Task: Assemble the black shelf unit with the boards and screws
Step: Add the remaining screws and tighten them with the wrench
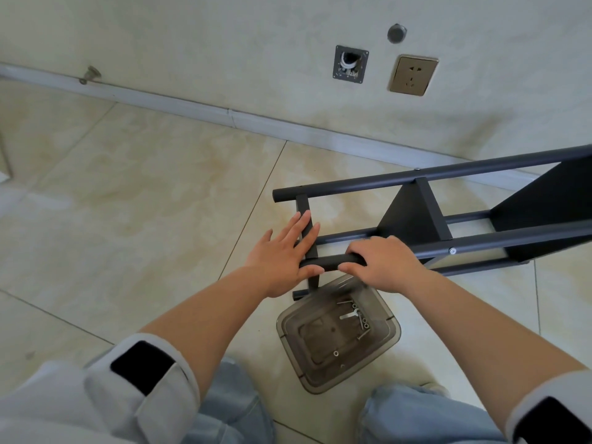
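The black shelf unit (448,219) is lying on its side on the tiled floor (144,187), stretched out toward 3 o'clock, with two boards (413,216) already fitted between the round poles. The near pole (333,261), right at the middle of the view, is being gripped by the right hand (384,264), fingers curled over the top and thumb tucked under. The left hand (285,251) is being held flat with fingers spread straight, laid against the end crossbar (307,235), thumb touching the pole's end. Nothing is being pinched by it.

Just below the hands, around 6 o'clock, a smoky see-through tray (339,334) is sitting on the floor, with screws (363,322), washers and a small flat wrench (349,315) being kept in it. Knees in light jeans are showing on either side of the tray at the bottom edge.

Up at 12 to 1 o'clock, a wall socket (413,75) and an open wall box (350,64) with wiring are being shown on the wall, above the baseboard (224,113).
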